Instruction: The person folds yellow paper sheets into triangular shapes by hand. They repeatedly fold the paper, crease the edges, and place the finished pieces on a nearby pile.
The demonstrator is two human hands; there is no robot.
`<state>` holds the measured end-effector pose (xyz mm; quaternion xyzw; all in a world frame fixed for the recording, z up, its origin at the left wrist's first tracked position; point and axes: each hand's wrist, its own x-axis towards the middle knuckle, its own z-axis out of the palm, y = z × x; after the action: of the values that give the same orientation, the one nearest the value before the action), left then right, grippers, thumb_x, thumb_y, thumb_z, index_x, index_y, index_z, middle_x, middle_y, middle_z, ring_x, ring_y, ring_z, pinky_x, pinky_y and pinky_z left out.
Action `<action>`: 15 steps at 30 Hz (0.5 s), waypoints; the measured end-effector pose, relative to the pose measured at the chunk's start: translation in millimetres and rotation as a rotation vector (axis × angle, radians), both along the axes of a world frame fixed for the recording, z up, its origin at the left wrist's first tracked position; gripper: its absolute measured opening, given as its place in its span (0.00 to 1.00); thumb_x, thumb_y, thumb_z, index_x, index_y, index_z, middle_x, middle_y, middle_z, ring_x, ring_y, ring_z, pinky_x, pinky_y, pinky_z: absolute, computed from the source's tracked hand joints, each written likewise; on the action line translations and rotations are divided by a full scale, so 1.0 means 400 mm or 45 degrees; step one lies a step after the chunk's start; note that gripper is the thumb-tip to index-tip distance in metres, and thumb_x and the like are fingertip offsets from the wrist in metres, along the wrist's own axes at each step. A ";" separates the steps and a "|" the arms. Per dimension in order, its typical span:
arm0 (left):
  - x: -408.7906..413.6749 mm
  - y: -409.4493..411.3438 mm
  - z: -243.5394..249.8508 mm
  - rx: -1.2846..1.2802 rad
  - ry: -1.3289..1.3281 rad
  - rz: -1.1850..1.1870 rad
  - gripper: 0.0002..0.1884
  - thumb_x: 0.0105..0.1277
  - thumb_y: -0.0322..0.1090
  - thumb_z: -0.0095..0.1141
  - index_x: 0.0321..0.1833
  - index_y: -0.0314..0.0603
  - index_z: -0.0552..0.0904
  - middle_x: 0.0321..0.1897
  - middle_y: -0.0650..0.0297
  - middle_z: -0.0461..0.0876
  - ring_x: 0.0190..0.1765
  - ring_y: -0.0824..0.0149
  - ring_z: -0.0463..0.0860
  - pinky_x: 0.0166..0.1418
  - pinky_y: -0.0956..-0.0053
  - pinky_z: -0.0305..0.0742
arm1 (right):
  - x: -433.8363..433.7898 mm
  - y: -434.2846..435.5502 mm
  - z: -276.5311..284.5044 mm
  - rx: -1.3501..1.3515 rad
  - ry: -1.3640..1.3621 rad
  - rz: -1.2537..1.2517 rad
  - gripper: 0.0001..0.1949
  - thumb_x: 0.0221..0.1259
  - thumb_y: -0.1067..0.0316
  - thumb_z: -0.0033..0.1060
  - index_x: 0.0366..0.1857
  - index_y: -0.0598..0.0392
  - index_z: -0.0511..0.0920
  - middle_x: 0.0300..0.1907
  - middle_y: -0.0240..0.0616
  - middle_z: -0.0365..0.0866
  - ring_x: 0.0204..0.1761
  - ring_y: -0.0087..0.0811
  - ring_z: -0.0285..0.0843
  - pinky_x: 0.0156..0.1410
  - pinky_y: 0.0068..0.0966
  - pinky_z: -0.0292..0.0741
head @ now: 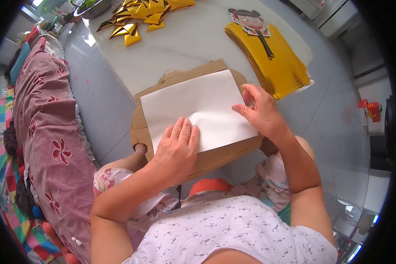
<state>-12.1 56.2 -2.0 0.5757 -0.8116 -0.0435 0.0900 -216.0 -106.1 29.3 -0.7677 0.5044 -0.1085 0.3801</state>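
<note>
A white sheet of paper (191, 99) lies on a piece of brown cardboard (204, 165) across my lap. My left hand (178, 145) rests flat on the lower part of the sheet, with its fingers stretched out side by side. A slight bulge shows in the paper by those fingertips. At the sheet's right edge is my right hand (260, 109), thumb over the paper and apart from the curled forefinger. The other right fingers are partly hidden, and nothing is visibly gripped between them.
Folded gold paper pieces (142, 15) are heaped on the pale tabletop (184, 43) ahead. On the right lies a fanned stack of gold sheets (274, 69), with a cartoon-face fan (250, 23) on top. A pink cloth-covered seat or bed (49, 132) runs along my left.
</note>
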 end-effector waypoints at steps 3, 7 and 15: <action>-0.004 -0.012 0.018 0.056 0.048 0.019 0.25 0.58 0.27 0.52 0.59 0.20 0.74 0.59 0.34 0.75 0.66 0.38 0.73 0.68 0.51 0.68 | -0.028 0.010 -0.002 -0.838 -0.236 0.567 0.31 0.47 0.62 0.79 0.56 0.63 0.75 0.61 0.53 0.73 0.67 0.50 0.69 0.70 0.39 0.68; -0.008 -0.025 0.039 0.101 0.122 0.023 0.22 0.57 0.26 0.54 0.56 0.25 0.75 0.56 0.39 0.79 0.62 0.43 0.77 0.66 0.55 0.72 | -0.031 0.050 0.006 -0.500 -0.214 1.101 0.31 0.45 0.60 0.78 0.55 0.64 0.76 0.64 0.55 0.70 0.71 0.54 0.62 0.74 0.44 0.63; 0.049 -0.021 0.089 0.437 0.326 0.058 0.17 0.58 0.24 0.55 0.52 0.34 0.80 0.52 0.48 0.83 0.54 0.47 0.82 0.56 0.62 0.79 | -0.067 0.020 -0.019 -0.451 -0.058 1.015 0.13 0.49 0.83 0.61 0.40 0.62 0.80 0.46 0.46 0.85 0.51 0.47 0.83 0.56 0.33 0.79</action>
<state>7.5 47.6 33.7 0.5906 -0.7608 -0.2520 0.0940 -242.7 -98.2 21.8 -0.9531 0.1338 -0.0551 0.2659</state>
